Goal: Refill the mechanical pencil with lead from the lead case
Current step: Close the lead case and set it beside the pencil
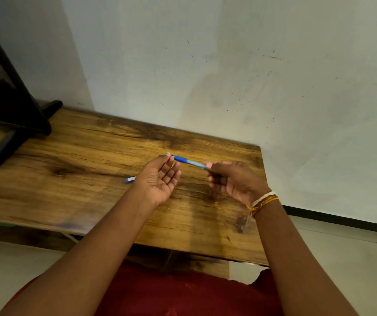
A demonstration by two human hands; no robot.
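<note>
A blue mechanical pencil (188, 161) is held level above the wooden table (92, 156), between my two hands. My right hand (230, 179) grips its right end with curled fingers. My left hand (160, 179) is palm up, fingers apart, with the fingertips touching the pencil's left tip. A small blue and white lead case (130, 179) lies on the table just left of my left wrist, partly hidden by it.
A black stand (12, 124) with a long foot sits on the table's far left. A pale wall rises right behind the table. The table's right edge is near my right hand, with tiled floor (342, 247) beyond.
</note>
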